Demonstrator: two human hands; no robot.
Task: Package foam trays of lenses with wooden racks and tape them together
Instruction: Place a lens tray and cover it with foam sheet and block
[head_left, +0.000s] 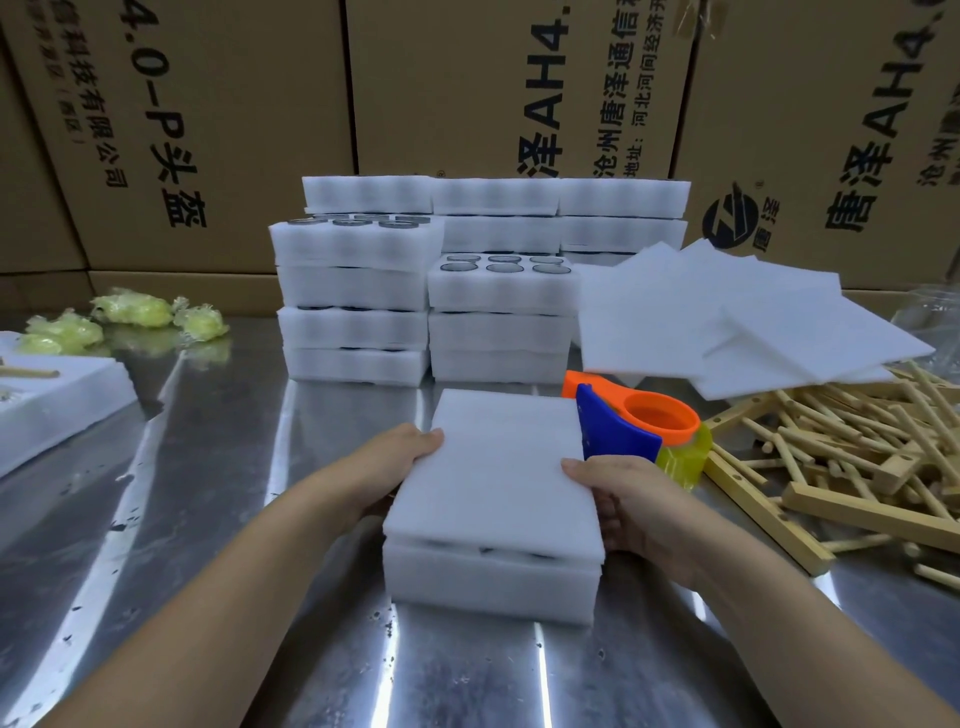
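A white foam tray (491, 584) sits on the steel table in front of me, and a flat white foam sheet (498, 473) lies on top of it as a cover. Dark lenses show in the gap between the two. My left hand (400, 457) holds the cover's left edge with its thumb on top. On the right edge, my right hand (618, 499) holds the cover, thumb on top and fingers down the side. An orange and blue tape dispenser (634, 426) with yellowish tape stands just behind my right hand. Wooden racks (852, 467) lie in a heap at the right.
Stacks of foam trays with lenses (426, 291) stand behind. Loose foam sheets (727, 322) lie fanned out at the back right over the racks. Crumpled yellow tape wads (124, 319) and another foam tray (57, 400) are at the left. Cardboard boxes (467, 88) wall the back.
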